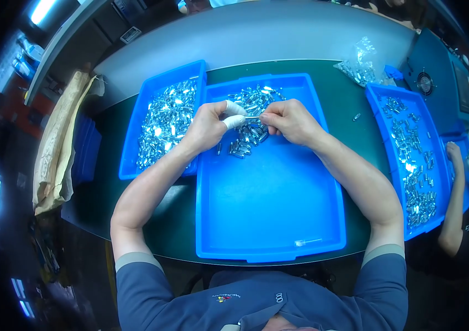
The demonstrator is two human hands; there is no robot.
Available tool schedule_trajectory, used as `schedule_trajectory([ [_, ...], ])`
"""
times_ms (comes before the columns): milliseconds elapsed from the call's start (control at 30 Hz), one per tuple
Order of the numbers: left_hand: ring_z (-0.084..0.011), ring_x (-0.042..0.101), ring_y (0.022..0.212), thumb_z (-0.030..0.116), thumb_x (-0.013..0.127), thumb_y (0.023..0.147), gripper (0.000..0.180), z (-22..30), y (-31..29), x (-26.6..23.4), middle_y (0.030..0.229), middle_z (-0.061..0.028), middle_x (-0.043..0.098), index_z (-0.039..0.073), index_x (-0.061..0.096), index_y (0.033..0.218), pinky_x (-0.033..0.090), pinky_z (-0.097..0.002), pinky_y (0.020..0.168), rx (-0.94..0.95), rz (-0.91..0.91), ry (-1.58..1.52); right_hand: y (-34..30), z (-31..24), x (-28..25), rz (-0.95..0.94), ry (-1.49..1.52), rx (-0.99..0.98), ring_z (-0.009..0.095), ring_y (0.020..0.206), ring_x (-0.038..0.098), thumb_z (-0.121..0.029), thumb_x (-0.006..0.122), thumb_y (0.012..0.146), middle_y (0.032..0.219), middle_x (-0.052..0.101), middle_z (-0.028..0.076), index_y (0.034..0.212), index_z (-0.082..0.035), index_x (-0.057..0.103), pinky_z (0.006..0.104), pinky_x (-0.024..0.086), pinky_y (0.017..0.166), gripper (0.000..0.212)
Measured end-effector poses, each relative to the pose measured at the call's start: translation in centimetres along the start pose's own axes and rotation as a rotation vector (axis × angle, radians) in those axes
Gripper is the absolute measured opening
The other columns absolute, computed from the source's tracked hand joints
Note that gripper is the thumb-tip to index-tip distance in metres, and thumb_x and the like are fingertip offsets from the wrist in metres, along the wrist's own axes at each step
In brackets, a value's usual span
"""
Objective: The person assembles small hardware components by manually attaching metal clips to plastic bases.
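Observation:
My left hand [212, 122], with white coverings on its thumb and forefinger, pinches one end of a small, thin metal pin-like part [252, 117]. The fingertips of my right hand [289, 120] close on the other end, so the part lies level between both hands. Below them is a blue tray [267, 193], with a pile of small shiny metal cylinders [254, 99] at its far end. What exactly the part is cannot be made out.
A blue tray [201, 74] full of metal parts stands at left, another [375, 102] at right. A clear bag [360, 67] of parts lies at the back right. One loose part [357, 117] rests on the green table [339, 83]. A co-worker's arm [455, 204] reaches in at far right.

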State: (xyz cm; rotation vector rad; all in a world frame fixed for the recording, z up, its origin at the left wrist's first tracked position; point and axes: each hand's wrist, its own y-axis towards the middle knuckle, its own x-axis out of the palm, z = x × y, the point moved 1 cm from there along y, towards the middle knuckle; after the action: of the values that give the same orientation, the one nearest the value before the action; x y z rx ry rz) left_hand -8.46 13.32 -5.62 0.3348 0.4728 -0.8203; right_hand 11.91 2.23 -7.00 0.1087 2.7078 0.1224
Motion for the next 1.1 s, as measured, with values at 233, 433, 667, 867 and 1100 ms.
schedule_trajectory([
  [233, -0.0213, 0.069, 0.097, 0.015, 0.075, 0.089, 0.024, -0.5, -2.8, -6.9, 0.103, -0.0114, 0.073, 0.003, 0.071, 0.110, 0.053, -0.0359, 0.090, 0.104, 0.458, 0.461, 0.0, 0.1, 0.1, 0.030, 0.004, -0.050, 0.010, 0.061, 0.057, -0.024, 0.064, 0.097, 0.067, 0.065, 0.002, 0.085, -0.001, 0.072, 0.0283, 0.046, 0.056, 0.027],
  [433, -0.0358, 0.058, 0.119, 0.013, 0.080, 0.077, 0.039, 2.8, -4.3, -4.3, 0.120, -0.0152, 0.066, 0.006, 0.069, 0.114, 0.045, -0.0451, 0.103, 0.411, 0.044, 0.889, -0.3, 0.2, 0.0, 0.019, -0.037, -0.070, 0.010, 0.061, 0.057, -0.024, 0.063, 0.097, 0.067, 0.065, 0.003, 0.086, -0.001, 0.072, 0.0289, 0.047, 0.057, 0.027],
  [667, -0.0322, 0.061, 0.095, 0.012, 0.082, 0.072, 0.024, 1.5, -4.5, -1.9, 0.088, -0.0104, 0.066, 0.006, 0.070, 0.092, 0.046, -0.0440, 0.092, 0.300, -0.274, 0.965, -0.3, -0.1, 0.5, 0.030, -0.058, -0.093, 0.011, 0.060, 0.059, -0.024, 0.063, 0.097, 0.068, 0.066, 0.003, 0.088, -0.001, 0.072, 0.0294, 0.047, 0.057, 0.027],
  [867, -0.0318, 0.064, 0.086, 0.014, 0.082, 0.073, 0.017, 1.5, -3.3, -1.7, 0.082, -0.0114, 0.065, 0.005, 0.071, 0.082, 0.051, -0.0425, 0.078, 0.192, -0.116, 0.810, -0.3, 0.0, 0.3, 0.019, -0.073, -0.083, 0.011, 0.062, 0.059, -0.025, 0.063, 0.097, 0.068, 0.066, 0.003, 0.089, -0.001, 0.072, 0.0296, 0.048, 0.057, 0.027],
  [1100, -0.0164, 0.068, 0.094, 0.014, 0.077, 0.089, 0.018, 0.2, -0.3, -1.0, 0.096, -0.0060, 0.072, 0.000, 0.070, 0.099, 0.053, -0.0323, 0.087, 0.081, 0.024, 0.190, -0.3, -0.3, 0.3, 0.062, -0.056, -0.082, 0.017, 0.063, 0.064, -0.023, 0.065, 0.095, 0.068, 0.069, 0.008, 0.083, -0.001, 0.072, 0.0351, 0.050, 0.061, 0.026],
])
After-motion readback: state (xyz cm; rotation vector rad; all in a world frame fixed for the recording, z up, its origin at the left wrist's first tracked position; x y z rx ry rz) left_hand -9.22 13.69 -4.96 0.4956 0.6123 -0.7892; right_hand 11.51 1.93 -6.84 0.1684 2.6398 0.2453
